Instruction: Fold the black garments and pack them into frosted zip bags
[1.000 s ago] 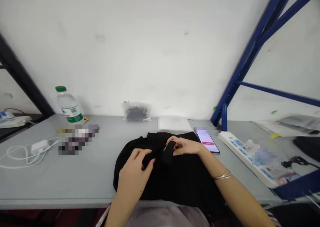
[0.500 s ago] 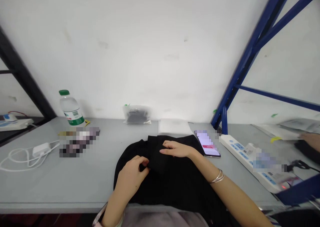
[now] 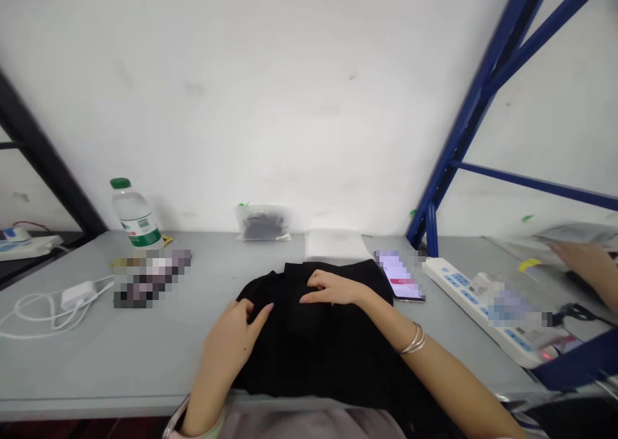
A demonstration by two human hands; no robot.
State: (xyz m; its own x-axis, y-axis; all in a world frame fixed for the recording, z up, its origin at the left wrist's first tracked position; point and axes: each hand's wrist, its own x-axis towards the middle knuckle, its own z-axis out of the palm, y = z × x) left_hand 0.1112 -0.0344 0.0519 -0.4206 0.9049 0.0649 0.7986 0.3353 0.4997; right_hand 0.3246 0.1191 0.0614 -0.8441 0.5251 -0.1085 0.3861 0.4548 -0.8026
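Note:
A black cloth garment lies folded on the table in front of me and hangs over the front edge towards my lap. Its exact kind I cannot make out. My left hand rests at the garment's left side, fingers bent, with a gap between thumb and forefinger. On the upper middle of the cloth lies my right hand, palm down, thumb and forefinger apart. Beneath it is a narrower folded layer of the same black fabric. Neither hand visibly grips the cloth.
White packets and a clear bag with dark contents stand by the wall. A phone and a power strip lie right. On the left are a water bottle and a white charger. Another person's hand shows far right.
My left hand has let go of the folded layer and moved left, its thumb and forefinger parting. My right hand has shifted slightly left. The other person's hand has come further into view.

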